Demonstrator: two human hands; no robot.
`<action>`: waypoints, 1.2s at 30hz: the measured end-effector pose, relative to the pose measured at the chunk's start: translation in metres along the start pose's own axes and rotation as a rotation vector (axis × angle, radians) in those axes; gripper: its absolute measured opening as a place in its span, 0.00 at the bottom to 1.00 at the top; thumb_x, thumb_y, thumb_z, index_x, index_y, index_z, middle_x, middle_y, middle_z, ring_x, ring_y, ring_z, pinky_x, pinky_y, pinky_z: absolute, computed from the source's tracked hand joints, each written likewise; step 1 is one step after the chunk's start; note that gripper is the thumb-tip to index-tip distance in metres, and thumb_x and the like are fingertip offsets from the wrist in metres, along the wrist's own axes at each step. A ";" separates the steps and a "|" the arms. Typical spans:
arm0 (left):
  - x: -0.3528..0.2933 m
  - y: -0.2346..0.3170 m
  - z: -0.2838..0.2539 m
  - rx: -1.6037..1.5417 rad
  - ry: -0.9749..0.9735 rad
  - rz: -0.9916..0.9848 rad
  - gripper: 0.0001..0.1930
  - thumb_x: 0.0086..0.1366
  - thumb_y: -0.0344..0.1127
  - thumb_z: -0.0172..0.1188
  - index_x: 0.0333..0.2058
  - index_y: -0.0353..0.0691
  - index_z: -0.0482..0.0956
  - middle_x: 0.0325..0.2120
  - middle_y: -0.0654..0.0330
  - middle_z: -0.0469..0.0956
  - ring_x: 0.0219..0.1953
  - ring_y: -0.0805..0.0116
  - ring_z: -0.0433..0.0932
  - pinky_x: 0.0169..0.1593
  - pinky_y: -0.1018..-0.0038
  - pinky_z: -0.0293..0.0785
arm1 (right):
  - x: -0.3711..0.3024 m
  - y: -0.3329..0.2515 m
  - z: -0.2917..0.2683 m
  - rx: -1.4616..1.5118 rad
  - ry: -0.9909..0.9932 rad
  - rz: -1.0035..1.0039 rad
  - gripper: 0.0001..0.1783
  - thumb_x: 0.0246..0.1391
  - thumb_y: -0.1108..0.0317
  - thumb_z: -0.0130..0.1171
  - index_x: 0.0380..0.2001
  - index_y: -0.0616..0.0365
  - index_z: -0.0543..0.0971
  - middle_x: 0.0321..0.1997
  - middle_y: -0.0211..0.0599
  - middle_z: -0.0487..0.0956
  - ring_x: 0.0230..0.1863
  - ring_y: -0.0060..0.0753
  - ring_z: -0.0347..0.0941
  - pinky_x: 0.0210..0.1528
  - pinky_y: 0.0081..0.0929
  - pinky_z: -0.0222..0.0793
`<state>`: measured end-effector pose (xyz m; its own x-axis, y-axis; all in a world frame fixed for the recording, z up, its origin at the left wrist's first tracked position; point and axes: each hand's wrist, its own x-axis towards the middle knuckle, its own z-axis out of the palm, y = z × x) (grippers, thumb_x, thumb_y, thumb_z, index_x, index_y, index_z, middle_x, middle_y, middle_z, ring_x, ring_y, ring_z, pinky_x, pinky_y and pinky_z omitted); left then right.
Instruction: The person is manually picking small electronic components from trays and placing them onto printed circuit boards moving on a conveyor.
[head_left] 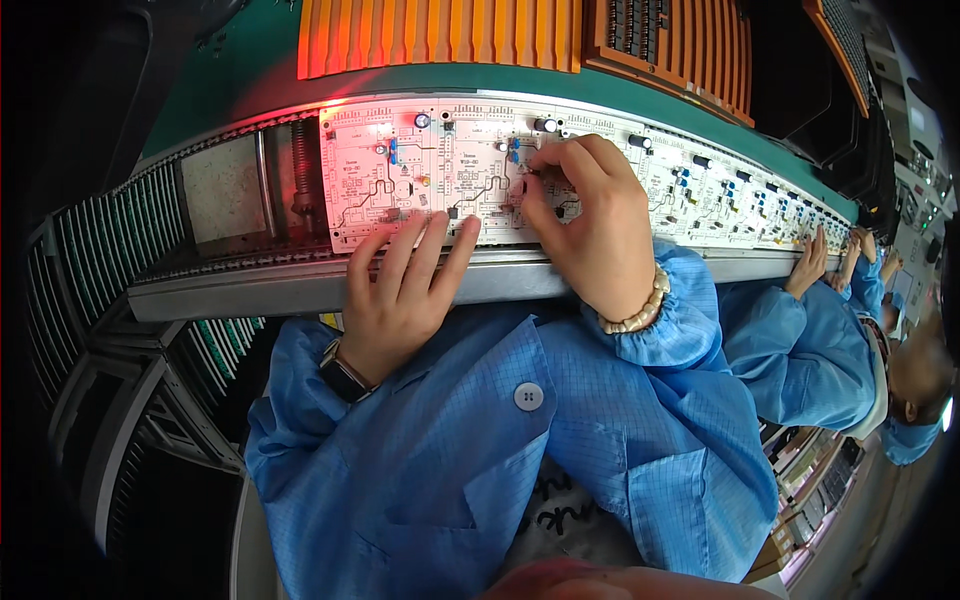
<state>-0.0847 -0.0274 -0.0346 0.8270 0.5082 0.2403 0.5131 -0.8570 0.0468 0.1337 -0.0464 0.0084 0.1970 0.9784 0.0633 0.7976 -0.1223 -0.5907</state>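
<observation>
Circuit board [488, 165] under right fingers [541, 212], curled, grip unclear; left fingers [426, 250] spread over near edge.

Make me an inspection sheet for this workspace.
Surface: green worktop behind a metal rail.
Job's things: white circuit boards in a row along the rail, bearing small components.
Clutter: orange ridged tray and slotted tray with dark parts, beyond the boards.
Hands: left hand spread at the boards' near side; right hand with thumb and forefinger close together over a board, grip unclear.
Cables: nothing seen.
Surroundings: co-workers in blue at right; slotted rack at left.
</observation>
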 end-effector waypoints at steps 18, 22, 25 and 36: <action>0.008 -0.001 -0.003 -0.079 -0.040 -0.029 0.19 0.67 0.36 0.51 0.55 0.53 0.79 0.54 0.61 0.74 0.58 0.63 0.72 0.59 0.59 0.68 | 0.000 0.008 -0.005 0.080 -0.027 0.029 0.10 0.46 0.78 0.66 0.34 0.63 0.80 0.34 0.42 0.80 0.35 0.40 0.79 0.39 0.29 0.75; 0.007 -0.001 0.000 -0.080 -0.041 -0.019 0.19 0.67 0.37 0.51 0.55 0.53 0.78 0.54 0.61 0.74 0.59 0.63 0.72 0.59 0.60 0.68 | 0.000 0.007 -0.005 0.043 -0.023 0.006 0.10 0.46 0.78 0.65 0.35 0.63 0.80 0.34 0.41 0.80 0.35 0.41 0.79 0.39 0.29 0.76; 0.007 -0.001 -0.002 -0.080 -0.047 -0.016 0.20 0.66 0.36 0.51 0.56 0.53 0.78 0.55 0.61 0.74 0.59 0.64 0.71 0.59 0.61 0.68 | -0.001 0.005 -0.005 0.049 -0.020 0.027 0.10 0.46 0.78 0.65 0.35 0.63 0.80 0.34 0.41 0.79 0.35 0.42 0.79 0.39 0.30 0.76; 0.008 -0.004 -0.004 -0.090 -0.092 -0.005 0.20 0.66 0.35 0.50 0.57 0.52 0.77 0.55 0.61 0.73 0.61 0.64 0.69 0.60 0.62 0.67 | 0.007 -0.009 -0.007 -0.244 -0.077 -0.069 0.10 0.42 0.78 0.65 0.32 0.62 0.79 0.32 0.42 0.77 0.37 0.45 0.75 0.39 0.36 0.74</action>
<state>-0.0813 -0.0206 -0.0288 0.8441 0.5147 0.1500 0.4981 -0.8564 0.1357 0.1316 -0.0397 0.0198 0.1002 0.9945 0.0296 0.9234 -0.0819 -0.3750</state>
